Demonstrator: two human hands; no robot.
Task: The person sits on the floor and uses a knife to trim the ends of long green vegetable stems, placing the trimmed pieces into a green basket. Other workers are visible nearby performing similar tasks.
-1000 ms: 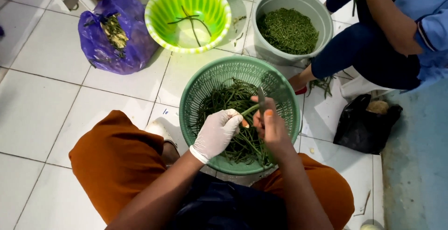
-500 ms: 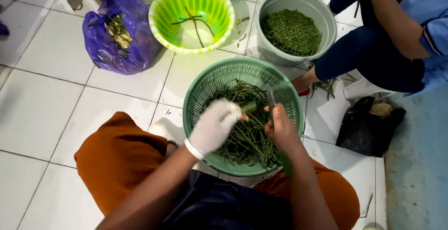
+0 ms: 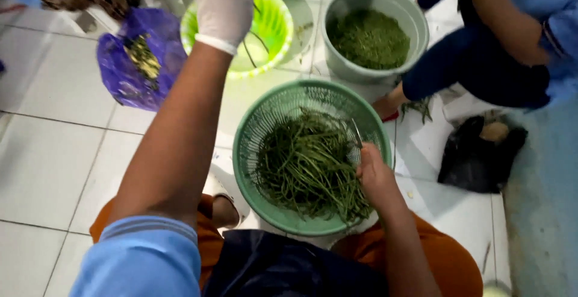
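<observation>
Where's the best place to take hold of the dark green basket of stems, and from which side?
Probably by the rim of the dark green basket on its bare left side, coming from the left. The rim is a wide, firm lip; the stems heap in the middle, and the right hand rests at the right edge.

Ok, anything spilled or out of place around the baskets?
A few green stems lie loose on the white floor tiles beside the grey bucket, near the other person's foot. A thin scrap lies at lower right. Otherwise the greens sit inside the green basket.
</observation>
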